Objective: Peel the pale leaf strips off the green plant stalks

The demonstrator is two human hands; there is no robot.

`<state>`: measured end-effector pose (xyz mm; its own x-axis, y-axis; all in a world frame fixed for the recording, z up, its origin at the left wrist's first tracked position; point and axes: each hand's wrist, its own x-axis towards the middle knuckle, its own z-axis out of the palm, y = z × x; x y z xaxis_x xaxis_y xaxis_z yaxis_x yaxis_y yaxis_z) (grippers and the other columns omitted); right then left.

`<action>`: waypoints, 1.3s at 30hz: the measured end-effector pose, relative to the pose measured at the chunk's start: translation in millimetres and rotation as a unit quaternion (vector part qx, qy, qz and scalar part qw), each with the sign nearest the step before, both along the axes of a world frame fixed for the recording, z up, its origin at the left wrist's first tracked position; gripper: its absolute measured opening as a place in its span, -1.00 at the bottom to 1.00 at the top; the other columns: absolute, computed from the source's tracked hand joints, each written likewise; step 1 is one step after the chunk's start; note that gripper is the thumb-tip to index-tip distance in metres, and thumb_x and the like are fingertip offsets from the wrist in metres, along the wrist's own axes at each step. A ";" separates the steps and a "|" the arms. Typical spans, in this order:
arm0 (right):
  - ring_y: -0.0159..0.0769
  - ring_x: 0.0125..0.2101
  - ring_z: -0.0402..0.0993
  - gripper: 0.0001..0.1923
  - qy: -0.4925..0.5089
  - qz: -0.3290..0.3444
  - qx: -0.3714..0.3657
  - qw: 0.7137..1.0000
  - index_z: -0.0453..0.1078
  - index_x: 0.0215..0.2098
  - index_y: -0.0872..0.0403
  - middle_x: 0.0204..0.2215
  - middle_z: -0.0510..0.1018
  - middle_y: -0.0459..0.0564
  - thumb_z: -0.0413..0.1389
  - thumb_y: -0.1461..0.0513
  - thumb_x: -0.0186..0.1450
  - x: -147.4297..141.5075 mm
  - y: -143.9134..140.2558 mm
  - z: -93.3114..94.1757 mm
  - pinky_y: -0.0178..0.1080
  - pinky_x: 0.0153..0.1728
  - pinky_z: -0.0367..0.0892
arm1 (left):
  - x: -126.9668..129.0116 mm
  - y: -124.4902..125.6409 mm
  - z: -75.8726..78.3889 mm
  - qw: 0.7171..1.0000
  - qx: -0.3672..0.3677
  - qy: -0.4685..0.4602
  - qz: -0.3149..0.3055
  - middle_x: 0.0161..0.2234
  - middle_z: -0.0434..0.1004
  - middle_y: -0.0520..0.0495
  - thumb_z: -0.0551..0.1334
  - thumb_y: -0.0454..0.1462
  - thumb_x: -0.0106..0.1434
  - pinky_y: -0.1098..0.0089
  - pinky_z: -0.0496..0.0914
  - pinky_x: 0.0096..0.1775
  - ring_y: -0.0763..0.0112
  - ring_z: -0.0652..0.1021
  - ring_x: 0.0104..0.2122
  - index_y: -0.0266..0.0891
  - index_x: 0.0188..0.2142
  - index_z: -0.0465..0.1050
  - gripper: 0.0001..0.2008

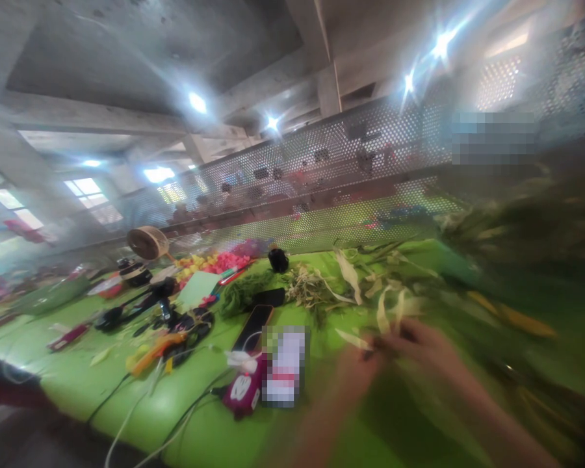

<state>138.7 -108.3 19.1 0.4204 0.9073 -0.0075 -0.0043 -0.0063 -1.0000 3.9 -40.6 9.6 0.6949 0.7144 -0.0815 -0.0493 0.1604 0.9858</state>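
Note:
The picture is blurred by motion. My left hand [353, 374] and my right hand [431, 354] meet low in the middle over the green table [209, 429]. Between their fingertips sits a thin dark stem with pale leaf strips [370, 341]; which hand grips it is unclear. Loose pale leaves and green sprigs [322, 289] lie just beyond the hands.
A phone [253, 325], a magenta power bank [246, 390] with white cables, an orange-handled tool [156, 351] and a small tripod [163, 302] lie to the left. Pink and yellow flowers [214, 263] sit further back. A perforated metal screen [346, 169] runs behind the table.

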 end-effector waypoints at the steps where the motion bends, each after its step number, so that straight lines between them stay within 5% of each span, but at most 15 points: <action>1: -0.13 -0.42 0.54 -0.69 0.005 -0.009 -0.002 1.000 0.51 -0.42 0.07 -0.44 0.64 0.05 0.24 -0.01 0.07 -0.5 0.3 -2.7 -0.21 -0.38 0.36 | -0.2 0.1 -0.7 1.000 0.025 0.010 -0.014 -0.37 0.51 -0.09 0.37 -0.12 0.07 0.35 0.30 -0.14 0.30 0.45 -0.27 -0.27 -0.29 0.56 -0.72; 6: -0.21 -0.50 0.49 -0.78 -0.028 -0.027 -0.004 0.999 0.48 -0.49 0.02 -0.55 0.59 -0.05 0.20 0.04 0.10 -1.4 1.4 -4.5 -0.26 -0.48 0.30 | -1.5 0.9 -5.8 0.996 0.073 0.031 -0.042 -0.36 0.51 -0.08 0.33 -0.09 0.11 0.37 0.29 -0.20 0.33 0.44 -0.31 -0.28 -0.25 0.54 -0.69; 11: -0.31 -0.60 0.33 -0.65 -0.166 -0.096 -0.012 0.981 0.38 -0.67 0.02 -0.69 0.44 -0.11 0.12 -0.03 0.11 2.0 -1.2 7.6 -0.30 -0.58 0.19 | 2.8 1.0 -7.1 0.999 0.018 0.015 0.029 -0.54 0.38 0.01 0.35 -0.03 0.07 0.42 0.25 -0.33 0.44 0.35 -0.46 -0.28 -0.37 0.50 -0.66; 18: -0.24 -0.59 0.34 -0.62 -0.134 -0.100 -0.031 0.985 0.41 -0.68 0.03 -0.67 0.48 -0.01 0.10 -0.07 0.05 -1.5 0.2 12.1 -0.24 -0.56 0.24 | 7.7 4.7 -5.9 0.989 -0.059 -0.058 0.124 -0.61 0.25 0.10 0.41 -0.05 -0.02 0.45 0.20 -0.42 0.52 0.29 -0.55 -0.27 -0.43 0.42 -0.64; 23: -0.20 -0.48 0.43 -0.63 -0.129 -0.025 -0.027 0.991 0.45 -0.56 0.02 -0.55 0.55 -0.02 0.08 -0.08 0.11 -1.3 2.4 5.7 -0.24 -0.45 0.29 | 3.1 11.7 -4.6 0.988 -0.074 -0.065 0.123 -0.65 0.21 0.13 0.39 0.00 -0.01 0.47 0.10 -0.50 0.59 0.20 -0.61 -0.29 -0.45 0.40 -0.60; 29: -0.39 -0.64 0.23 -0.67 -0.167 0.064 0.000 0.984 0.38 -0.59 0.05 -0.70 0.35 -0.17 0.13 0.00 0.18 -3.4 10.4 -24.4 -0.32 -0.58 0.12 | 2.5 15.1 -4.5 0.979 -0.109 -0.089 0.145 -0.67 0.14 0.17 0.42 -0.02 -0.07 0.50 0.04 -0.55 0.64 0.17 -0.64 -0.29 -0.50 0.34 -0.58; 35: -0.15 -0.40 0.51 -0.66 -0.077 0.020 0.013 0.997 0.56 -0.41 0.04 -0.43 0.63 0.03 0.18 -0.05 0.10 -3.3 4.7 0.7 -0.20 -0.38 0.38 | 4.4 8.0 2.4 0.983 -0.112 -0.096 0.113 -0.65 0.22 0.13 0.44 -0.05 -0.09 0.47 0.17 -0.48 0.58 0.24 -0.61 -0.28 -0.47 0.39 -0.61; 39: -0.13 -0.49 0.51 -0.65 -0.076 -0.045 -0.018 0.996 0.57 -0.49 0.02 -0.52 0.63 0.03 0.15 -0.06 0.11 -4.7 1.1 11.6 -0.19 -0.45 0.39 | 5.1 7.0 -1.3 0.989 -0.072 -0.086 0.098 -0.62 0.25 0.11 0.40 -0.13 -0.02 0.46 0.20 -0.43 0.54 0.27 -0.58 -0.27 -0.46 0.41 -0.71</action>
